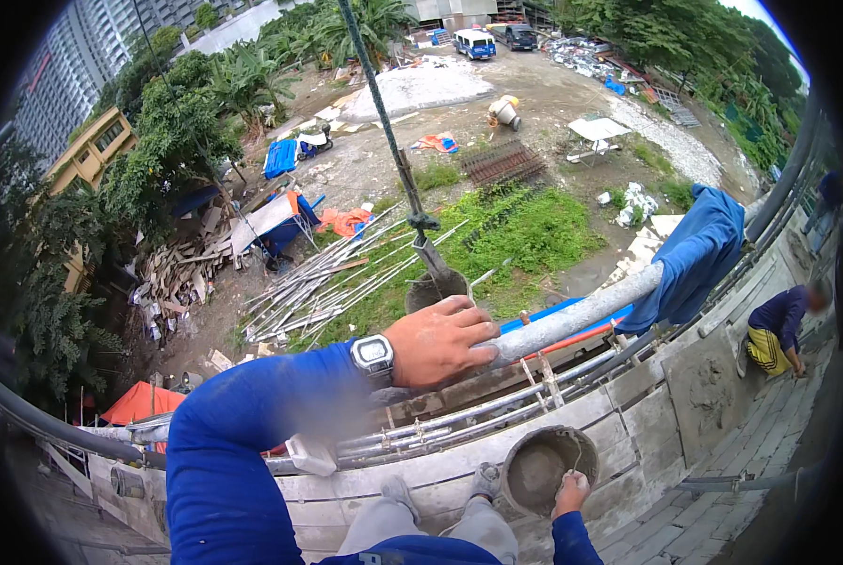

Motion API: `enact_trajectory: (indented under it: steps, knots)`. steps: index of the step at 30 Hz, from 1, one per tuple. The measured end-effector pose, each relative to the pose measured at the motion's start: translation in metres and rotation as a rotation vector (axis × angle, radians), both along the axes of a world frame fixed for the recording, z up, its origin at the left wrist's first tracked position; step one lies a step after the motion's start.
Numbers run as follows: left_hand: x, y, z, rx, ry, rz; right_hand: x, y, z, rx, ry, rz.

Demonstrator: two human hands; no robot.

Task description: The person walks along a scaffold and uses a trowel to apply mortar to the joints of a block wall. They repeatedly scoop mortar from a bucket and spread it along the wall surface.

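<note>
My left hand (445,341), with a pale watch on its wrist, rests over a thick grey pipe rail (582,317) with its fingers curled onto it. Lower down, my right hand (570,492) is closed on the thin wire handle (580,456) of a bucket (553,431). Grey wet mortar (539,466) lies inside that bucket, beside my feet on the planks. Just past the rail, behind my left hand, a second bucket (437,287) hangs from a knotted rope (374,89); my hand covers part of it.
A blue cloth (690,254) drapes over the rail. To the right lies a mortar-smeared board (709,386), and beyond it a person in yellow shorts (770,344) crouches on the platform. Scaffold pipes (421,438) run below the rail. The ground far below holds poles (337,292) and a cement mixer (504,113).
</note>
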State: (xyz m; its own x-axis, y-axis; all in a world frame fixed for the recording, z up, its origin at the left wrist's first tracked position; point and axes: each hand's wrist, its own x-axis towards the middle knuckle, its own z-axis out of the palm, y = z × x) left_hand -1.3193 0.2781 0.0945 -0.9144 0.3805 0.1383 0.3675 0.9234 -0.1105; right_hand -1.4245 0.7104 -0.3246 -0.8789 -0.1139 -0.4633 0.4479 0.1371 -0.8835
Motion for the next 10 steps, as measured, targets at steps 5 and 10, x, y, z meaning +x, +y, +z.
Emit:
enact_trajectory:
  steps: [5, 10]
  knots:
    - [0.022, -0.073, -0.023, 0.341, -0.062, 0.582, -0.005, -0.002, -0.021, 0.123, 0.06, 0.123]
    - [0.083, -0.172, -0.081, 0.422, -0.276, 0.939, 0.006, -0.024, -0.01, 0.14, 0.075, 0.19]
